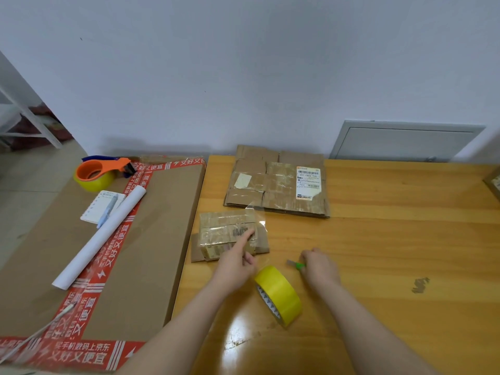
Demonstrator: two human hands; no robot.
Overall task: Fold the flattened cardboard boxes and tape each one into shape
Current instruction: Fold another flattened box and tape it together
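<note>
A small cardboard box (221,239), folded and covered in old tape, lies on the wooden table (378,239). My left hand (236,263) presses its straight index finger onto the box top near a barcode; the other fingers are curled. A strip of clear tape (257,220) stands up over the box's right end. My right hand (319,266) grips a small green cutter (296,264) just right of the box. A yellow tape roll (278,293) stands on edge between my forearms. A flattened cardboard box (278,182) with a shipping label lies farther back.
A large flat carton (151,239) with red printed tape lies to the left, carrying an orange tape dispenser (100,173), a notepad with pen (104,204) and a white paper roll (102,236). Another box corner (493,185) shows at the right edge.
</note>
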